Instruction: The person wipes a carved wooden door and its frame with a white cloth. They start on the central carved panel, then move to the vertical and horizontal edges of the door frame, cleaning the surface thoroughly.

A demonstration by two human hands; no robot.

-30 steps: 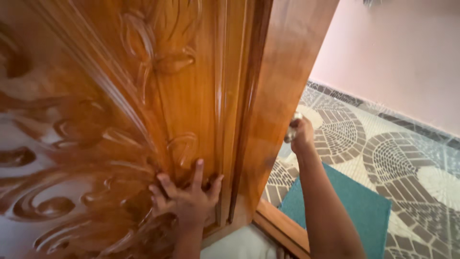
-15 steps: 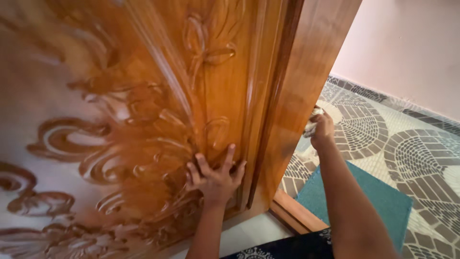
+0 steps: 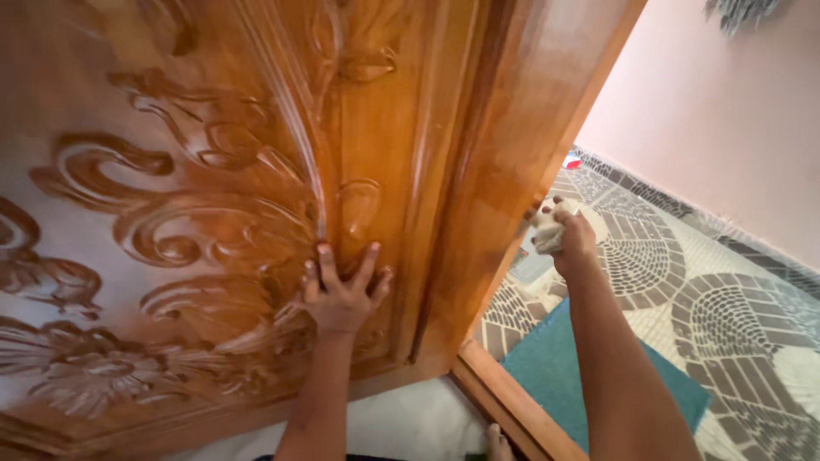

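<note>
A large carved wooden door (image 3: pixel 196 196) fills the left and middle of the view, glossy and orange-brown, with swirls and flower shapes in relief. My left hand (image 3: pixel 342 290) lies flat against its lower carved panel, fingers spread. My right hand (image 3: pixel 565 232) reaches round the door's outer edge (image 3: pixel 547 145) and grips a small crumpled white cloth (image 3: pixel 547 229), pressed against that edge.
A wooden threshold (image 3: pixel 512 405) runs along the floor below the door. Beyond it lie a teal mat (image 3: pixel 564 367) and a patterned grey and white mosaic floor (image 3: pixel 735 316). A pink wall (image 3: pixel 726 111) stands at the right.
The view has shifted, showing more of the carved door's left side. My left hand sits a little further left and higher on the panel. My right hand still holds the cloth at the door's edge.
</note>
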